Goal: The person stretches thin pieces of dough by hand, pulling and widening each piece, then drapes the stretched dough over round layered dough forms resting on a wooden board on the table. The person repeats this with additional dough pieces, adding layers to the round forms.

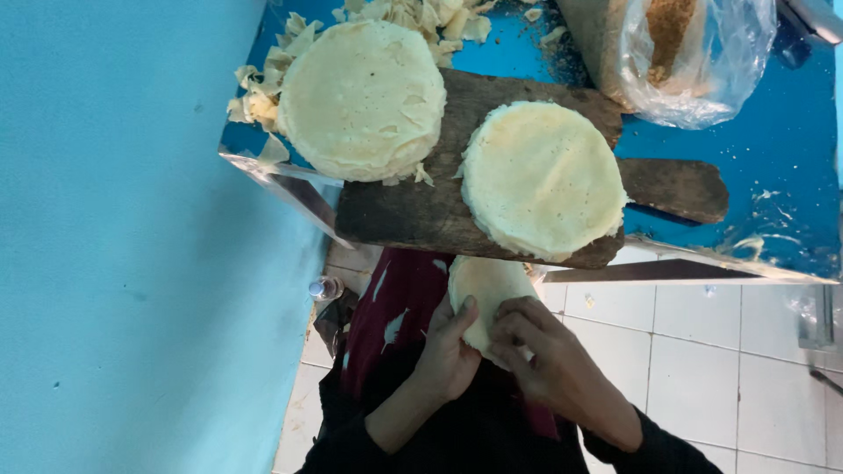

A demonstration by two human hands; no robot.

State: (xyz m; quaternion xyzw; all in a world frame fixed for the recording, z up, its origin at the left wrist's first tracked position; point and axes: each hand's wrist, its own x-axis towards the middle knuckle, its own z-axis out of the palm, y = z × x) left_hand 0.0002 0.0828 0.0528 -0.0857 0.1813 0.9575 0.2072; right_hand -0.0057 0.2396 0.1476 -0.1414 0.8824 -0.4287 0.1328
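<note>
The upper edge of the thin round wrapper [486, 294] in the hands is disappearing behind the edge of the wooden board [413, 211], and its lower part is being covered by the fingers, so its full outline is not showing. The plastic bag [702, 61] at the top right is being cut off by the frame, and its brown contents are hard to make out. A small bottle [324, 287] is sitting low by the blue wall, only its cap end showing clearly.

Two stacks of round wrappers are lying on the board: the left stack [363, 98] overhanging its corner, the right stack [542, 178] near the handle end. One pile of pale trimmings [263, 92] is lying on the blue bench [773, 149] behind the left stack.

The single wrapper is looking pale cream, thin and smooth. It is sitting below the bench edge, above the tiled floor [694, 351]. The left hand [450, 351] is pinching its lower left edge with thumb on top; the right hand [544, 360] is gripping its lower right edge, fingers curled over it.
</note>
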